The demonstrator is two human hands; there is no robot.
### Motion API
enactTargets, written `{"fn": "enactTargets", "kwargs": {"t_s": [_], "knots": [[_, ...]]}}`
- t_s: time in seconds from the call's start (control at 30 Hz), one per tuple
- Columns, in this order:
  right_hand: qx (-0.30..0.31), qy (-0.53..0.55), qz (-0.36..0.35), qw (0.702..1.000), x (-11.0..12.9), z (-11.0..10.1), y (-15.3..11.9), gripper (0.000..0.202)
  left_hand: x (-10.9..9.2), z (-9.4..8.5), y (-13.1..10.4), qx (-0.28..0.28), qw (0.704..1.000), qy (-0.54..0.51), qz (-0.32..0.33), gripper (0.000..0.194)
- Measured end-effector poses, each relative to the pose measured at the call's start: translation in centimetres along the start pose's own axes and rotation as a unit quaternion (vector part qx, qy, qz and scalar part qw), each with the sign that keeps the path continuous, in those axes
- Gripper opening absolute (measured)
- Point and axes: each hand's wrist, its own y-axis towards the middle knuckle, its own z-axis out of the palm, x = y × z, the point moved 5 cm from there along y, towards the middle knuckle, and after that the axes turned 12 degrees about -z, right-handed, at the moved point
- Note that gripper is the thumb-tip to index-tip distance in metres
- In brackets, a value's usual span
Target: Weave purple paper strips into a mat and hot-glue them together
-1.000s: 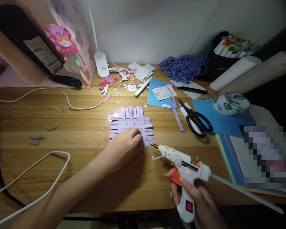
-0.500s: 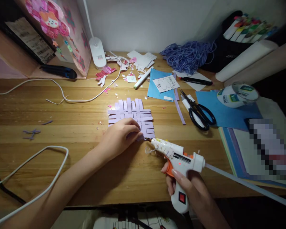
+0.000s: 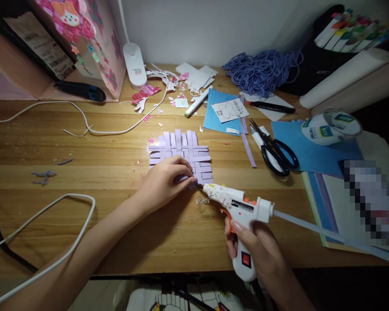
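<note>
A mat woven from purple paper strips lies flat on the wooden table. My left hand rests over its near edge, thumb and forefinger pinched on a strip at the lower right part. My right hand is wrapped round the handle of a white hot glue gun with an orange trigger. The gun's nozzle points left, right by my left fingertips at the mat's near edge. A long clear glue stick sticks out of its back. Cured glue strings dangle beneath the nozzle.
Black-handled scissors lie right of the mat, near blue paper and a roll of tape. Purple cord and paper scraps sit at the back. A white cable loops over my left forearm.
The glue gun has tilted slightly and its nozzle has shifted a little left, staying by my left fingertips. My left hand keeps its pinch on the mat. The view has shifted slightly.
</note>
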Motion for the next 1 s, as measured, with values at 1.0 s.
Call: {"fn": "enactTargets", "kwargs": {"t_s": [1.0], "knots": [[-0.022, 0.065, 0.024, 0.997, -0.25, 0.03, -0.08, 0.037, -0.1, 0.18, -0.7, 0.014, 1.0, 0.025, 0.013, 0.005]]}}
